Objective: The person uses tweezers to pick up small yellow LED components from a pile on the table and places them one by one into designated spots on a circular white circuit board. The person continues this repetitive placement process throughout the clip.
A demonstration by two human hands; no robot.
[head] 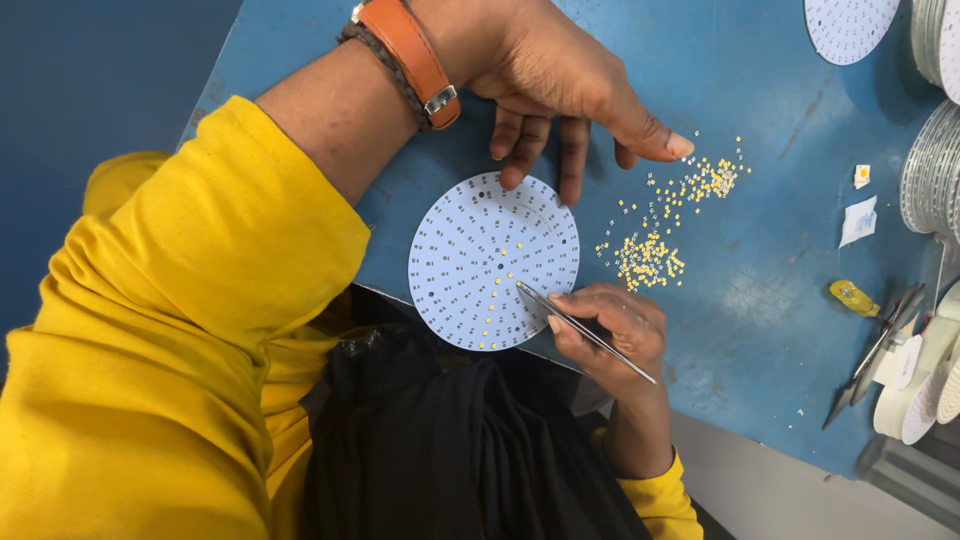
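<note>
Round board at table's near edge, hands on either side.

Round board point(493, 262) lies on table point(760, 310), overhanging the near edge. Left hand point(560, 85) behind it, fingertips touching its far rim. Right hand point(608, 325) at its right edge, tweezers point(585, 331) tip on the board. Loose chips point(665, 220) scattered right of board. Further right: cutters point(875, 355), tape rolls point(915, 390), stacked boards point(930, 170) at table's right edge.
</note>
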